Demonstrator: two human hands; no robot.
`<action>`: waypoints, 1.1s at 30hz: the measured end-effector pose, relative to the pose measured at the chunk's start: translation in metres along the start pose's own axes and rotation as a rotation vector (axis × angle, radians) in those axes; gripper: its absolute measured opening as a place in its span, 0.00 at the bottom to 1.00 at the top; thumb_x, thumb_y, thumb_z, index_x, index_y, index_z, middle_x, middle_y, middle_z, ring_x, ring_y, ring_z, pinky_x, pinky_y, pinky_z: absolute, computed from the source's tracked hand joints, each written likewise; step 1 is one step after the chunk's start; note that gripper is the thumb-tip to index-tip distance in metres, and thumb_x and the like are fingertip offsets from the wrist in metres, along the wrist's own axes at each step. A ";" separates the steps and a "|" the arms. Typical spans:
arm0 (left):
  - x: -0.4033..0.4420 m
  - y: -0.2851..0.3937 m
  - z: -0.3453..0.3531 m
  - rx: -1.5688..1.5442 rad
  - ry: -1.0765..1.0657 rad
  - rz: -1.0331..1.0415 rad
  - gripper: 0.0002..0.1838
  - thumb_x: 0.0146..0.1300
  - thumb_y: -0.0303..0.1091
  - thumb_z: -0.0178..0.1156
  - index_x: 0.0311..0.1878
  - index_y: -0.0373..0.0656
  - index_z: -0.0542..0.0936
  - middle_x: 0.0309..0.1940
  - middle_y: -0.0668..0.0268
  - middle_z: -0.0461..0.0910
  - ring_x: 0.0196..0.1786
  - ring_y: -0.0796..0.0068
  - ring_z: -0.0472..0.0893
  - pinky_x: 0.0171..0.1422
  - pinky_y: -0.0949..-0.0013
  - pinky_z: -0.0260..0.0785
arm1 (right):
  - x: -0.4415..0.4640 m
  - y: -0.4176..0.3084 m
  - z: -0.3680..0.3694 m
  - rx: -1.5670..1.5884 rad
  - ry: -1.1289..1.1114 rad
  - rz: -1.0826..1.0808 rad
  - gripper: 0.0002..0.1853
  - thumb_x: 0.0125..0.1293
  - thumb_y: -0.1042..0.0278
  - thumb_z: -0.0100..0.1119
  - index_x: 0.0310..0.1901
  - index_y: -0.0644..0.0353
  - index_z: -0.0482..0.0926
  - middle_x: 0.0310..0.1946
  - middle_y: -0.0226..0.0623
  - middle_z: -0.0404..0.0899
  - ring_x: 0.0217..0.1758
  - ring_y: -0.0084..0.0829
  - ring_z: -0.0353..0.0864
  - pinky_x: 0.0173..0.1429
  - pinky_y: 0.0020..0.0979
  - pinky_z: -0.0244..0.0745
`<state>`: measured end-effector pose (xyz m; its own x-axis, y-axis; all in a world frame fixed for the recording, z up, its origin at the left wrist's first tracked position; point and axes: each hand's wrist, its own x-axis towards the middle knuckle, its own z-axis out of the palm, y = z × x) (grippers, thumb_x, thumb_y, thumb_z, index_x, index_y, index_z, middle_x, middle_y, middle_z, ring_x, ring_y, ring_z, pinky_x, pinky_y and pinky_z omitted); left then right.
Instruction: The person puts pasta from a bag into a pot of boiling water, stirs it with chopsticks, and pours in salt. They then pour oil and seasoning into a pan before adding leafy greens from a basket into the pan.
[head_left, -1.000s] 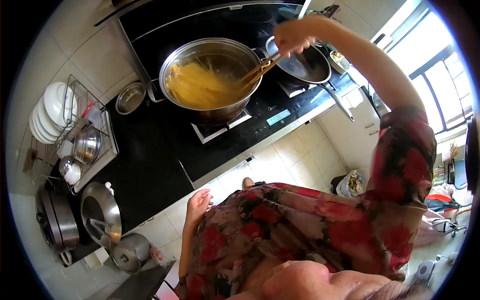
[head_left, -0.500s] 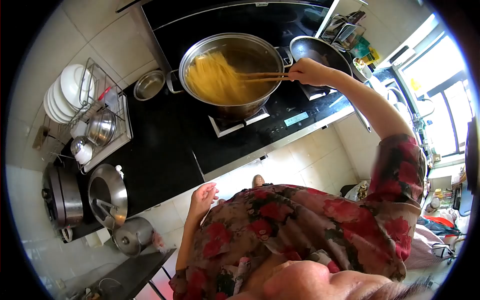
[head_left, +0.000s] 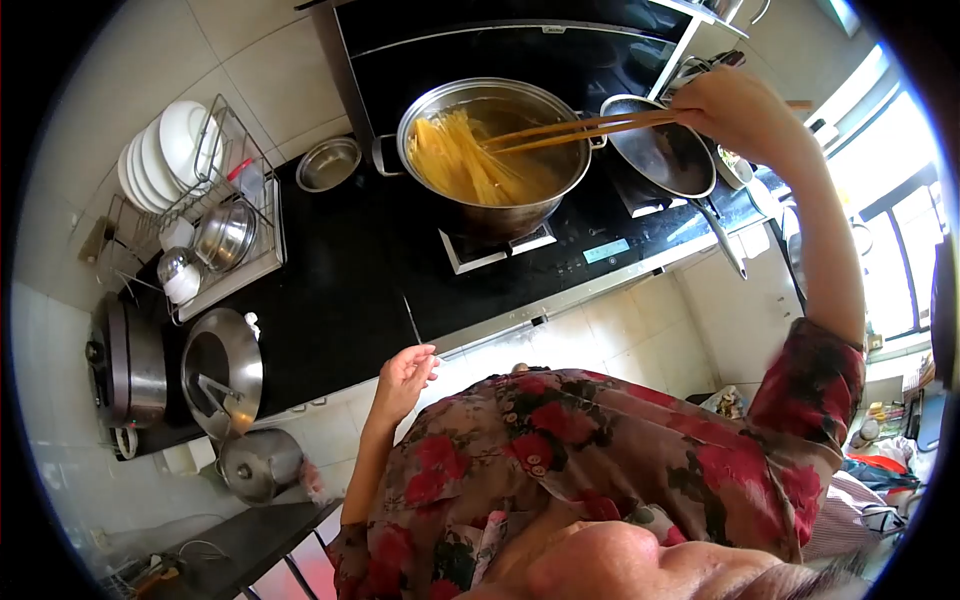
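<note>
My right hand (head_left: 738,112) is closed around a pair of long wooden chopsticks (head_left: 600,128), held above the frying pan. Their tips reach into a large steel pot (head_left: 530,205) on the stove. Pale yellow noodles (head_left: 465,155) lie bunched in the liquid on the pot's left side, touching the chopsticks. By the counter's front edge my left hand (head_left: 403,383) hangs in the air, fingers loosely bent and apart, holding nothing. Beyond the pot's right handle rests a dark frying pan (head_left: 665,150) with its long handle toward the front.
A small steel bowl (head_left: 328,165) stands left of the pot. Further left, a wire dish rack (head_left: 265,215) holds white plates (head_left: 185,150) and bowls. A wok (head_left: 245,370), a lidded cooker (head_left: 140,370) and a lidded pot (head_left: 262,468) line the left side.
My right hand has risen and moved right with the chopsticks, which now slant more steeply into the pot. My left hand has moved up slightly. The whole view has shifted.
</note>
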<state>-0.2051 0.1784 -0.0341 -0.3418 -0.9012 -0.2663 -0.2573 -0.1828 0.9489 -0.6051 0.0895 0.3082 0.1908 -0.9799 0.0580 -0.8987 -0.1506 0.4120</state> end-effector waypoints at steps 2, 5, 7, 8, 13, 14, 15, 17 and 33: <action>-0.002 -0.002 -0.004 -0.034 0.003 0.023 0.16 0.69 0.38 0.54 0.53 0.37 0.76 0.38 0.63 0.82 0.36 0.76 0.81 0.40 0.75 0.73 | -0.007 -0.015 -0.026 -0.054 0.053 -0.053 0.07 0.62 0.63 0.60 0.35 0.53 0.86 0.31 0.36 0.84 0.37 0.38 0.84 0.44 0.36 0.78; -0.004 -0.006 -0.007 -0.068 0.003 0.053 0.16 0.69 0.38 0.54 0.53 0.37 0.76 0.38 0.63 0.82 0.36 0.77 0.81 0.40 0.75 0.73 | -0.003 -0.070 -0.053 -0.281 -0.099 -0.128 0.05 0.59 0.66 0.64 0.33 0.55 0.86 0.27 0.36 0.83 0.33 0.35 0.85 0.39 0.34 0.78; -0.005 -0.008 -0.007 -0.077 0.004 0.065 0.16 0.69 0.37 0.54 0.53 0.37 0.76 0.38 0.63 0.82 0.37 0.77 0.81 0.40 0.75 0.73 | 0.005 -0.100 -0.054 -0.445 -0.069 -0.359 0.03 0.56 0.70 0.65 0.31 0.56 0.86 0.28 0.39 0.84 0.34 0.37 0.86 0.37 0.32 0.81; -0.006 -0.009 -0.007 -0.088 0.000 0.062 0.16 0.69 0.37 0.54 0.53 0.37 0.76 0.38 0.63 0.82 0.37 0.77 0.81 0.40 0.75 0.73 | 0.013 -0.115 -0.048 -0.398 -0.093 -0.385 0.03 0.55 0.72 0.64 0.31 0.57 0.85 0.29 0.39 0.84 0.34 0.36 0.86 0.37 0.32 0.81; -0.017 -0.011 -0.009 -0.114 -0.013 0.063 0.16 0.69 0.37 0.54 0.53 0.36 0.76 0.38 0.62 0.82 0.37 0.76 0.81 0.41 0.74 0.74 | 0.054 -0.172 -0.004 -0.357 -0.127 -0.467 0.07 0.54 0.74 0.64 0.35 0.59 0.85 0.33 0.41 0.85 0.37 0.38 0.86 0.38 0.32 0.82; -0.020 -0.011 -0.010 -0.114 0.004 0.050 0.16 0.69 0.37 0.54 0.53 0.36 0.76 0.39 0.62 0.82 0.37 0.76 0.81 0.41 0.74 0.74 | 0.059 -0.179 -0.002 -0.354 -0.166 -0.467 0.08 0.54 0.74 0.64 0.37 0.59 0.85 0.34 0.42 0.85 0.37 0.38 0.86 0.38 0.32 0.82; -0.022 -0.012 -0.011 -0.112 0.021 0.036 0.16 0.69 0.37 0.54 0.53 0.36 0.76 0.39 0.61 0.82 0.37 0.75 0.81 0.42 0.73 0.74 | 0.061 -0.183 0.000 -0.356 -0.160 -0.471 0.08 0.54 0.74 0.64 0.37 0.59 0.85 0.34 0.42 0.85 0.37 0.38 0.86 0.38 0.32 0.82; -0.028 -0.011 -0.016 -0.109 0.040 0.044 0.16 0.69 0.36 0.54 0.53 0.36 0.76 0.39 0.61 0.82 0.37 0.75 0.81 0.42 0.73 0.74 | 0.061 -0.193 0.002 -0.431 -0.306 -0.332 0.10 0.53 0.72 0.65 0.39 0.59 0.85 0.36 0.44 0.84 0.39 0.39 0.86 0.39 0.33 0.81; -0.049 -0.009 -0.023 -0.162 0.119 0.038 0.15 0.69 0.35 0.55 0.53 0.36 0.76 0.39 0.63 0.82 0.37 0.77 0.80 0.41 0.75 0.73 | 0.077 -0.076 0.050 -0.363 -0.146 -0.189 0.09 0.54 0.68 0.62 0.37 0.59 0.84 0.36 0.43 0.84 0.38 0.42 0.85 0.36 0.42 0.81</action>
<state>-0.1653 0.2154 -0.0261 -0.2364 -0.9471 -0.2169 -0.0938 -0.2000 0.9753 -0.5416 0.0185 0.2355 0.2573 -0.9518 -0.1671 -0.6513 -0.2985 0.6976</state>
